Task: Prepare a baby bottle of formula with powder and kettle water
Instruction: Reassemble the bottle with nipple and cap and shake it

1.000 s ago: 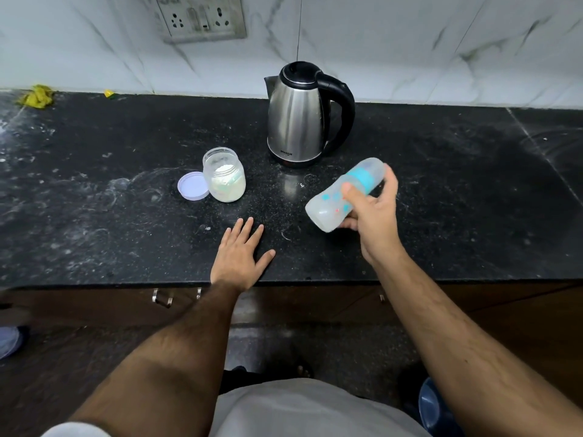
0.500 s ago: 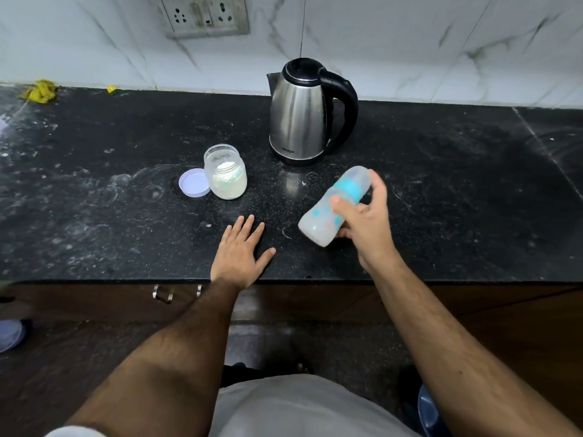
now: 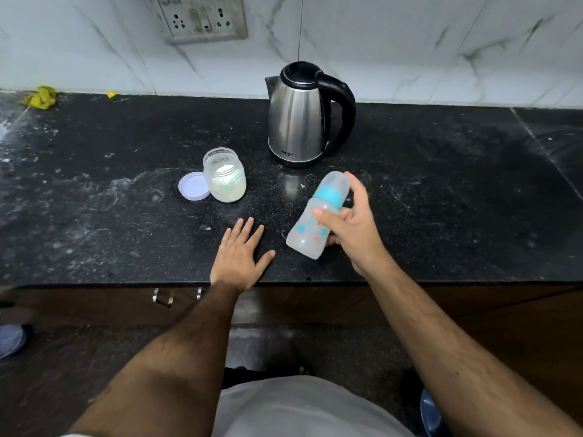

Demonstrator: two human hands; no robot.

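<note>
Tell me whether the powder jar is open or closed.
Open. The powder jar stands upright with a bare mouth, and its lid lies on the countertop touching its left side.

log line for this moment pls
right hand: grips baby bottle, tilted, capped | left hand: flat on counter | powder jar: open | kettle: upright

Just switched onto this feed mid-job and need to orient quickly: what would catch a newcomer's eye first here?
The right hand grips a tilted, capped baby bottle with a blue collar near the front of the black counter. Behind it, by the wall, stands a steel kettle with its lid shut. To the left sits an open jar of white powder, its lid beside it, while the left hand rests flat at the counter's edge.
</note>
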